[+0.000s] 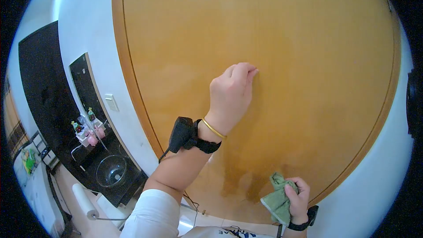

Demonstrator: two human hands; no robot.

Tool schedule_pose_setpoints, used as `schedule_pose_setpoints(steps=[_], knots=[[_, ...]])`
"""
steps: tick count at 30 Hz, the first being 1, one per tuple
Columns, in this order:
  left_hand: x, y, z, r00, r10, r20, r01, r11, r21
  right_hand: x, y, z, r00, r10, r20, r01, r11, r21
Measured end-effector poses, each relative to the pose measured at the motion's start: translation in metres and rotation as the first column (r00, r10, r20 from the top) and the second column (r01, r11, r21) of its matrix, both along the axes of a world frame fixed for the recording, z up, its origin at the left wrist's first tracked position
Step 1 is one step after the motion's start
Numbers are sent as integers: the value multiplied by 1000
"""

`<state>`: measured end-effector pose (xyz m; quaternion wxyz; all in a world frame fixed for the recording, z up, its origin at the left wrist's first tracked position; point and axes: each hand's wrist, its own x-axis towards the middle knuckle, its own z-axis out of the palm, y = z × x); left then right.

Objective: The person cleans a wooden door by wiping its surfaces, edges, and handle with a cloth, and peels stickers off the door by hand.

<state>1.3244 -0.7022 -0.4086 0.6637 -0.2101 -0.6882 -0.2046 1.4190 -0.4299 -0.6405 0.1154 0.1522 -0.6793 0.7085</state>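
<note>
My left hand (pixel 232 90) is raised in front of a yellow-brown wooden door (pixel 304 48), its fingers bent and pressed together close to the surface. Whatever the fingertips may pinch is too small or hidden to make out. Low on the right, my right hand (pixel 299 197) grips a bunched green cloth (pixel 278 199) that hangs down beside the door. Around the left wrist are a gold bangle (pixel 213 128) and a black strapped device (pixel 181 135). Another black band (pixel 304 225) circles the right wrist.
A wooden door frame (pixel 128 66) edges the door on the left, with a light switch (pixel 111 102) on the white wall. Further left are a mirror (pixel 81 72), a glass basin (pixel 99 172) on a dark counter, a paper roll (pixel 83 200) and a bed (pixel 33 198).
</note>
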Motion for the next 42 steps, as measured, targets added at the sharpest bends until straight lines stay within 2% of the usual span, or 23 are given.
schedule_pose_setpoints(steps=[3,6,9,14,17,18,20,21,22,23,24,25,27,29,32,34,35,36,37,38,39,41,42], knots=[[-5,2,-2,997,52,-64,-54,998,-20,0,-2,1,1000,12,16,-12,1000,-21],[-1,7,-2,997,76,-14,-76,997,20,1,0,2,999,45,29,-43,998,-50],[-1,3,-1,1000,-12,-2,12,1000,4,0,-2,5,998,54,12,-53,998,-42],[-3,2,-2,997,72,-27,-73,997,-31,-3,-2,4,1000,19,-7,-19,999,43],[-1,3,0,991,132,-31,-132,991,4,-4,-6,19,999,25,-37,-23,999,44],[0,3,1,989,145,-28,-144,989,20,-6,-10,30,995,-27,-98,27,1000,-9],[-3,-3,-4,981,-182,-61,191,948,254,-15,-19,60,967,-141,-212,116,985,-125],[-3,-7,-6,936,-336,-106,351,867,355,-25,-18,74,925,-227,-305,195,972,-131],[5,-10,-8,835,-543,-82,499,689,525,-37,-16,93,867,-307,-393,273,952,-142],[22,-13,-14,686,-720,-102,579,456,675,-41,-22,129,807,-343,-481,300,939,-167],[37,-17,-21,502,-849,-165,583,191,790,-55,-32,164,699,-414,-583,342,909,-236],[48,-22,-27,489,-855,-174,567,159,808,-69,-41,198,569,-484,-665,382,872,-307],[65,-33,-43,460,-866,-195,536,96,839,-98,-49,267,318,-460,-829,488,829,-273],[75,-47,-65,524,-825,-215,499,93,862,-118,-58,319,19,-407,-913,735,625,-263],[90,-69,-98,561,-783,-268,504,67,861,-142,-115,324,-289,-403,-868,796,402,-452],[92,-77,-110,575,-759,-305,525,55,850,-126,-184,285,-66,-278,-958,813,542,-213],[93,-80,-115,583,-747,-319,532,54,845,-111,-226,255,56,-178,-983,922,386,-17],[95,-83,-117,592,-736,-329,534,53,844,-101,-255,236,224,120,-967,868,427,254],[98,-84,-116,597,-729,-335,543,59,838,-92,-283,217,432,426,-795,696,402,594],[102,-84,-114,601,-723,-341,550,65,833,-82,-311,197,590,621,-516,448,280,849],[106,-84,-112,602,-718,-351,561,67,825,-90,-327,165,463,754,-466,67,495,866],[119,-87,-115,627,-705,-331,596,162,786,-120,-345,75,202,774,-600,-192,632,751],[125,-90,-116,639,-694,-330,618,209,758,-135,-350,34,86,713,-696,-35,700,713]])
